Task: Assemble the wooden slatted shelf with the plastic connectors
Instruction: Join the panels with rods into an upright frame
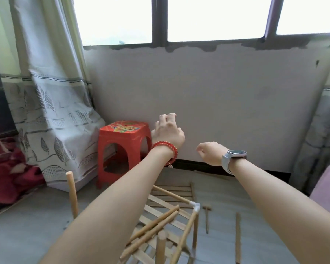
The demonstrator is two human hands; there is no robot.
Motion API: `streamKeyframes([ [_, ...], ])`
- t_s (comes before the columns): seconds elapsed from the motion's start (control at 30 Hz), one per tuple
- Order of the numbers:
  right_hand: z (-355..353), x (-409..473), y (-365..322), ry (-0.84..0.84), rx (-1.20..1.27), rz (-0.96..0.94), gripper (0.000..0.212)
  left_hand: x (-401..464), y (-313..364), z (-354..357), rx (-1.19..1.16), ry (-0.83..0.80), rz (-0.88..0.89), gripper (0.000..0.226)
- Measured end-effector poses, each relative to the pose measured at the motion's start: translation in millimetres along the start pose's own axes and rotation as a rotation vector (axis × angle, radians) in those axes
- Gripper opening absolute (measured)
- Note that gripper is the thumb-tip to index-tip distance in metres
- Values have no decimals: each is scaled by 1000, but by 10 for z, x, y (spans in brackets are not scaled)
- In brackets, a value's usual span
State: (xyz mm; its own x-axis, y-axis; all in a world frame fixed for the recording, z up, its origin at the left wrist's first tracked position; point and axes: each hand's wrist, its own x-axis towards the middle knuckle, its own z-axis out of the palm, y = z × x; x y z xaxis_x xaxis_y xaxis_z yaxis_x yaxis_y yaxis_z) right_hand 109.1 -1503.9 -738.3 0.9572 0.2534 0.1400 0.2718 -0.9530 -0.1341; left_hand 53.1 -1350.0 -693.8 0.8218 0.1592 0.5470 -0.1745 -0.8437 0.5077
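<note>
Assembly is judged to be paused partway: both hands are raised in front of the wall, well above the work, and nothing is held in either. The left hand (pixel 167 128), with a red bead bracelet (pixel 166 147) at its wrist, is seen from behind with fingers loosely curled on nothing. The right hand (pixel 210 152), with a pale smartwatch (pixel 234 155) at its wrist, is likewise loosely curled and bare.

Below and between the forearms the partly built slatted shelf (pixel 160 204) lies on the floor. One white plastic connector (pixel 195 205) is visible at its corner, below the right hand, with rods joined into it. Two loose wooden rods (pixel 154 223) are laid side by side across the slats. Two upright posts are seen: one (pixel 72 195) below and left of the left hand, one (pixel 161 248) near the bottom edge. Two more sticks (pixel 237 239) lie on the floor under the right forearm; the shorter one (pixel 206 219) may be a small mallet, which cannot be told for certain. One red plastic stool (pixel 122 147) stands just left of the left hand.

The next move is judged to call for the hands to be lowered, a loose rod gripped, and its end pressed squarely into a connector socket.
</note>
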Motion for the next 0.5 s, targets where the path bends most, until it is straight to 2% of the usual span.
streamKeyframes([
  [0.13, 65, -74, 606, 56, 10, 92, 31, -66, 403, 633, 28, -90, -2, 49],
  [0.23, 355, -234, 1038, 12, 48, 153, 34, -359, 395, 1229, 69, -167, -34, 48],
  [0.37, 923, -489, 1423, -108, 94, 209, 35, -941, 28, 1925, 140, -355, -122, 48],
  [0.43, 1209, -607, 1457, -160, 110, 193, 35, -1273, -279, 2171, 205, -446, -165, 46],
  [0.5, 1496, -673, 1409, -216, 123, 139, 37, -1629, -618, 2356, 332, -575, -226, 52],
])
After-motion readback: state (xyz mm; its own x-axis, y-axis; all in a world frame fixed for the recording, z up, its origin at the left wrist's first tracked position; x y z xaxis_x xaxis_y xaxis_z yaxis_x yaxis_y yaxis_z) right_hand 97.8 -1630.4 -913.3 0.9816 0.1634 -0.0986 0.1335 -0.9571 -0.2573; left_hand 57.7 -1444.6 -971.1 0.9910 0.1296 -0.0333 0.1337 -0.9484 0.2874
